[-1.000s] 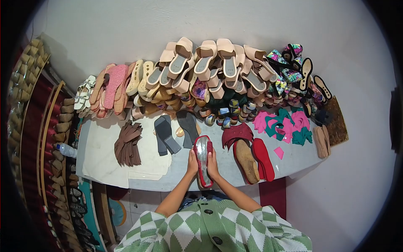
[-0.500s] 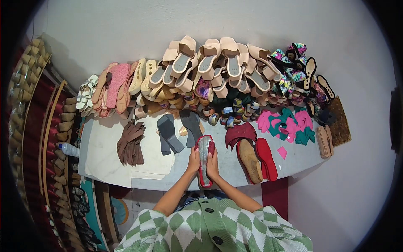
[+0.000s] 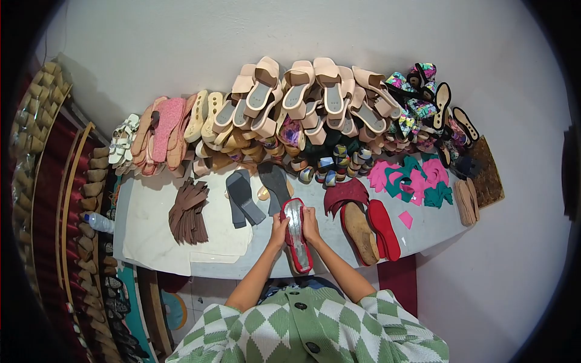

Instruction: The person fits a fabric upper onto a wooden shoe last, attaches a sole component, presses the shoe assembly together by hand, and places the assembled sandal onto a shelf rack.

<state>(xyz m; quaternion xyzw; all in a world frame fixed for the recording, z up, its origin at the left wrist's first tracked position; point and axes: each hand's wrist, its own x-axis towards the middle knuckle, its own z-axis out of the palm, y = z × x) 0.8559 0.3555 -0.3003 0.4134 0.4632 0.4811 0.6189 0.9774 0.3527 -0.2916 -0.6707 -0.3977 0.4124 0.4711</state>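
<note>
A shoe piece with a red edge and a shiny grey inner face is held between my two hands, over the front edge of the table. My left hand grips its left side and my right hand its right side, both near the upper end. Just beyond lie dark grey soles and a second dark pair. To the right are a worn tan shoe form, a red sole and dark red cut pieces.
Beige heeled sandals are piled along the wall. Brown strips lie on the left over white sheets; pink and green scraps are at right. A bottle and shelves of shoe forms stand left.
The red-edged piece has tilted, its lower end swinging right. My hands have shifted slightly with it, and the camera view has moved a little.
</note>
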